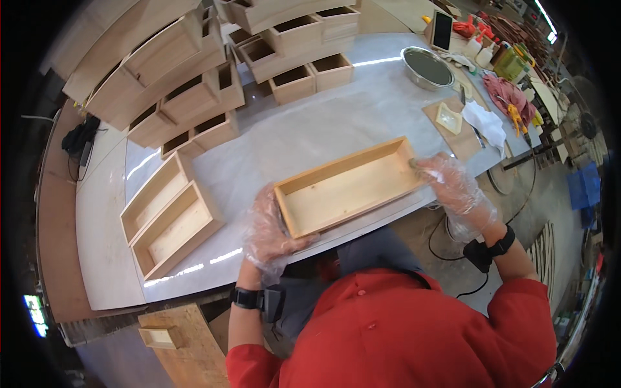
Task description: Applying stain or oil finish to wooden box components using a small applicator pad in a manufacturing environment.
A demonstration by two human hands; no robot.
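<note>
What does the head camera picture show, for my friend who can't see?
A person's gloved left hand and right hand hold the ends of a long wooden box on a white table. More boxes sit nearby.

Long wooden trays [349, 187]: three
Gloved hands [268, 233]: two
Metal bowl [427, 66]: one
Phone [442, 30]: one

Bright, even workshop light glares white off the table [304, 129]; fisheye edges bend and darken.
</note>
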